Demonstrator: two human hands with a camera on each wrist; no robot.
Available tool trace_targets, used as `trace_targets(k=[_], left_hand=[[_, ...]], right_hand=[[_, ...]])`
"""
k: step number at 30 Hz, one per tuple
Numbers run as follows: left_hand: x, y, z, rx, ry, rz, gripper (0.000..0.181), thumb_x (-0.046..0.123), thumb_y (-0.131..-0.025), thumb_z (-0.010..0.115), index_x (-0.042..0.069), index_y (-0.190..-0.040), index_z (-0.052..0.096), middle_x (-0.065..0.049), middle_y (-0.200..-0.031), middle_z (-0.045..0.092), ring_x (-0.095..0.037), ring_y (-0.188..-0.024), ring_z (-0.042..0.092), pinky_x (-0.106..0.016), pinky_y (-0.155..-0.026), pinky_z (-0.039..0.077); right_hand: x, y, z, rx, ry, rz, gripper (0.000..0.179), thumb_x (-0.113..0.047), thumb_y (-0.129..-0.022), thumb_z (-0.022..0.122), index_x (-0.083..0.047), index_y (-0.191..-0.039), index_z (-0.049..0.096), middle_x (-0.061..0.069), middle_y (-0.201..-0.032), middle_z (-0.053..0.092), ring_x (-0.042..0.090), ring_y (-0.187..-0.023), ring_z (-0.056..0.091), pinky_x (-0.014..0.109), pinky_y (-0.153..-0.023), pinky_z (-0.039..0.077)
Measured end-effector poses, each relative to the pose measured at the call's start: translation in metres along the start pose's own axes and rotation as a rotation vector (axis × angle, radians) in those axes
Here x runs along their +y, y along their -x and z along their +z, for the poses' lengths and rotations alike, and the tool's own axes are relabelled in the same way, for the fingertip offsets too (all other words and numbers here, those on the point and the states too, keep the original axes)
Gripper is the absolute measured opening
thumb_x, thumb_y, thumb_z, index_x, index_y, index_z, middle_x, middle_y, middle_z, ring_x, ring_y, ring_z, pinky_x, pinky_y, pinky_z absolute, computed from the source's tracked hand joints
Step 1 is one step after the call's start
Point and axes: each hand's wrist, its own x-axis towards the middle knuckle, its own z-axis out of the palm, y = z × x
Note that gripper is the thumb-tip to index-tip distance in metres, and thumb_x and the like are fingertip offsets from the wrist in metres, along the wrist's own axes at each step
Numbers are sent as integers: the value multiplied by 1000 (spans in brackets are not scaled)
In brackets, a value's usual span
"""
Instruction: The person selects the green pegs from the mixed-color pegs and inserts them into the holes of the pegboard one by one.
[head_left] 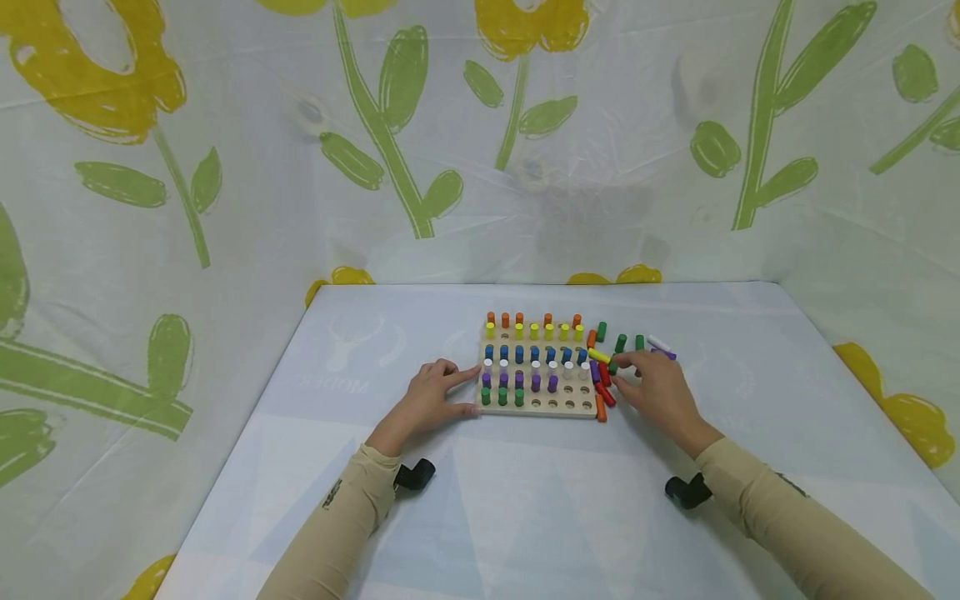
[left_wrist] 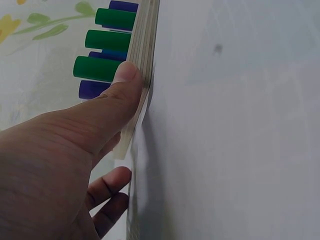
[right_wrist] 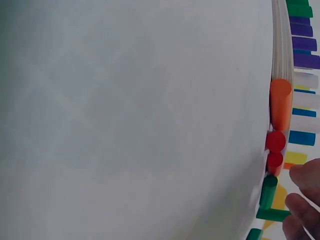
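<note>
A wooden pegboard (head_left: 538, 411) holds rows of orange, yellow, blue, white, purple and green pegs. My left hand (head_left: 431, 393) touches the board's left side, with thumb and index fingertips apart. In the left wrist view, the left thumb (left_wrist: 125, 82) rests against the board's side beside the green pegs (left_wrist: 102, 67). To the right of the board, my right hand (head_left: 656, 390) has bent fingers over loose pegs, close to a green peg (head_left: 613, 367). The right wrist view shows its fingertips (right_wrist: 296, 202) near green pegs; whether one is pinched cannot be made out.
Loose pegs lie along the board's right side: a yellow peg (head_left: 598, 356), red pegs (head_left: 604, 394), an orange peg (head_left: 601, 408) and a purple peg (head_left: 595, 372). Farther right are a white peg (head_left: 659, 342) and another green peg (head_left: 640, 342). A flower-printed curtain (head_left: 600, 192) surrounds the table.
</note>
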Motion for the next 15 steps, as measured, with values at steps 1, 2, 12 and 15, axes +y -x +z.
trace_targets(k=[1,2,12,15], left_hand=[[0,0,0,-1,-2,-1,75,49,-86,79,30,-152,49,-4,-121,47,-27,-115,40,-44,-100,37],[0,0,0,-3,-4,-2,75,49,-86,79,31,-152,49,-4,-121,47,-27,-115,40,-44,-100,37],[2,0,-2,-19,3,-22,76,50,-86,79,31,-153,48,-6,-126,47,-28,-118,40,-46,-102,37],[2,0,-1,-20,4,-23,76,50,-86,79,31,-153,48,-6,-126,47,-28,-119,40,-46,-102,37]], right_hand=[[0,-1,0,-3,7,6,36,-21,-93,75,-5,-124,68,16,-119,67,35,-105,59,52,-88,53],[1,-1,0,-7,14,9,37,-21,-93,75,-5,-125,68,17,-120,67,35,-106,59,53,-89,52],[4,-8,-2,-39,69,15,42,-20,-93,73,-2,-130,64,22,-128,62,42,-118,55,64,-104,38],[4,-11,-3,-60,84,31,44,-20,-93,74,-1,-131,63,23,-130,61,44,-122,53,65,-105,36]])
